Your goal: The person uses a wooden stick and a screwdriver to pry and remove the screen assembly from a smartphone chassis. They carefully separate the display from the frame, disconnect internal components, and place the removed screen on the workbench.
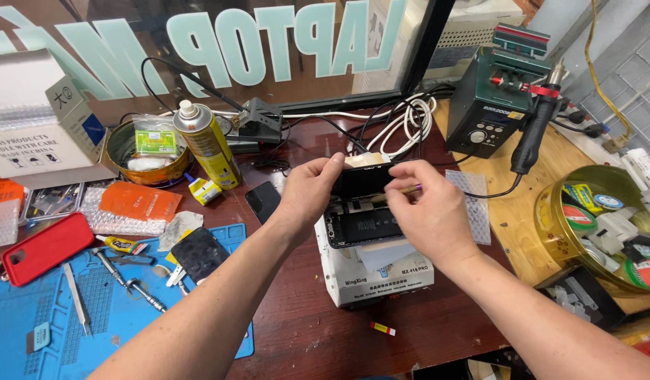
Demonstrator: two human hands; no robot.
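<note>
From the head camera, the left hand (pixel 307 193) pinched the left edge of a glossy black rectangular phone screen (pixel 360 179), lifted over the opened phone body (pixel 363 229). The right hand (pixel 427 211) closed its grip on the screen's right edge. Both sat atop a white boxy machine (pixel 374 271) mid-table, on dark reddish wood (pixel 325 331).

Dark wooden bench (pixel 304 331), blue mat (pixel 57 331), white box (pixel 374 271), yellow spray can (pixel 211 144)

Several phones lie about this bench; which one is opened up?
The phone on the white machine, between both hands: its screen is lifted, insides showing. The others lie closed.
</note>
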